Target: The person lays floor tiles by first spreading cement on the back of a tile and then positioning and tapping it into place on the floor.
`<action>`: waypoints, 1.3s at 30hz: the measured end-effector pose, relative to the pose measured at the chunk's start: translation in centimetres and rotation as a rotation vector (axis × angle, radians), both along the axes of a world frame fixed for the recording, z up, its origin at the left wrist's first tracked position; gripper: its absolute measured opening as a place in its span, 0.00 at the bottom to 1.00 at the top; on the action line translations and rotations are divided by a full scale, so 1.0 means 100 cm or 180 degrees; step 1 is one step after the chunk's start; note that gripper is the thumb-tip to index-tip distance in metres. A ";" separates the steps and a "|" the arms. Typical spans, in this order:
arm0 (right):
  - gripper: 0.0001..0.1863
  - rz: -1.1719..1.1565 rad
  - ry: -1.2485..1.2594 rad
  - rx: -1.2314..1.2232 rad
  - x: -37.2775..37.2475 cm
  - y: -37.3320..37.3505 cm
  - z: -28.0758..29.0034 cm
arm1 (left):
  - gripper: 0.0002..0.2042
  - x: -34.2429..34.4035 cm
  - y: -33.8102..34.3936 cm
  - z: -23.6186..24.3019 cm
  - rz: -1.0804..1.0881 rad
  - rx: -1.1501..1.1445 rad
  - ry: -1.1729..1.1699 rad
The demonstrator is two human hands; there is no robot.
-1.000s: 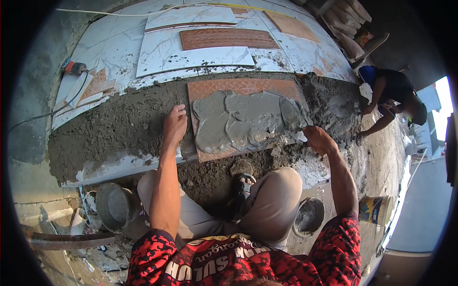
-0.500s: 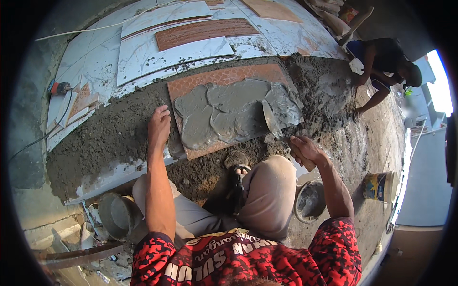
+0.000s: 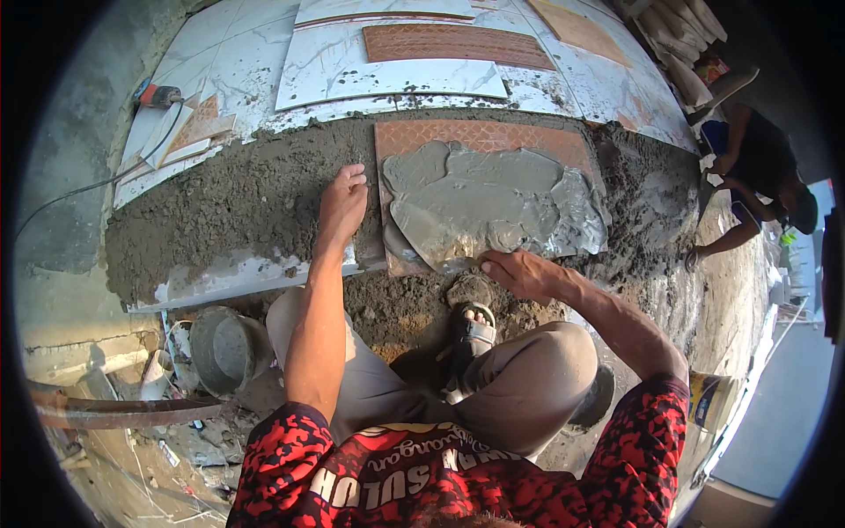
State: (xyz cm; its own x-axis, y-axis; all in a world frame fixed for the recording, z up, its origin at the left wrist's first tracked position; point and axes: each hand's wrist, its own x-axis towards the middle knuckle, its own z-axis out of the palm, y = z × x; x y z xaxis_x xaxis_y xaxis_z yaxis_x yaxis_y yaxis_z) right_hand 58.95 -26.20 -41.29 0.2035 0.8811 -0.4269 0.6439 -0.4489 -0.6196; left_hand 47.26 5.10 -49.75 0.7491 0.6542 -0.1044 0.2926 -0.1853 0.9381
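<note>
Gripping a trowel [image 3: 431, 232] by its hidden handle, the right hand [image 3: 525, 275] sits at the near edge of a mortar-coated terracotta tile [image 3: 484, 134] lying on a rough mortar bed [image 3: 229, 195]; the left hand [image 3: 342, 209], empty and loosely curled, hovers beside it. A bucket [image 3: 251, 345], grey-crusted inside, stands left; another [image 3: 602, 392] is half hidden, contents unclear. Beyond lie white marbled tiles [image 3: 236, 66]; a co-worker [image 3: 767, 158] crouches rightward.

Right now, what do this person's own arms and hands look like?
Short, red-and-black, blotch-patterned fabric sleeves cover the upper arms. The left hand and right hand are ungloved, with no watch or bracelet visible.
</note>
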 end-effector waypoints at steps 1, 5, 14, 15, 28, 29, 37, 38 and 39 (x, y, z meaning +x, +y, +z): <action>0.20 0.0010 -0.0093 0.0183 -0.005 -0.010 -0.004 | 0.20 -0.001 0.001 0.001 0.0025 -0.0028 -0.0012; 0.20 0.0134 -0.0714 0.0423 -0.015 -0.047 -0.028 | 0.20 0.001 -0.002 0.006 0.0017 -0.0023 0.0002; 0.14 0.0049 -0.0848 -0.0969 -0.011 -0.082 0.039 | 0.20 0.000 -0.006 0.004 -0.0066 0.0118 -0.0037; 0.14 0.0138 -0.1000 -0.0686 -0.003 -0.094 0.039 | 0.19 -0.004 -0.003 0.003 0.0045 0.0152 -0.0103; 0.17 0.0356 -0.1550 -0.0388 0.049 0.012 0.035 | 0.20 -0.001 -0.003 0.008 -0.0001 -0.0118 -0.0130; 0.17 0.0134 -0.1644 -0.0221 0.064 0.022 0.025 | 0.20 -0.003 0.000 0.007 0.0009 -0.0098 -0.0153; 0.18 -0.0352 -0.1735 -0.0408 0.135 -0.004 0.012 | 0.21 0.002 -0.003 0.006 -0.0083 -0.0050 -0.0151; 0.19 0.0393 -0.2127 -0.0205 0.131 -0.009 0.013 | 0.21 0.001 -0.003 0.009 -0.0063 -0.0061 -0.0152; 0.19 0.0414 -0.2130 -0.0213 0.125 -0.010 0.008 | 0.20 0.000 -0.005 0.012 -0.0082 -0.0053 -0.0170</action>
State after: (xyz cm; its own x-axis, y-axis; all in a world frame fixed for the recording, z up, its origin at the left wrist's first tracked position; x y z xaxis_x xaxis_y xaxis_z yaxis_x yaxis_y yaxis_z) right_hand 71.42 -27.21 -40.45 0.3368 0.8924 -0.3004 0.9298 -0.3654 -0.0431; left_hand 47.22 4.64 -48.53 0.7705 0.6331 -0.0744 0.2372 -0.1765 0.9553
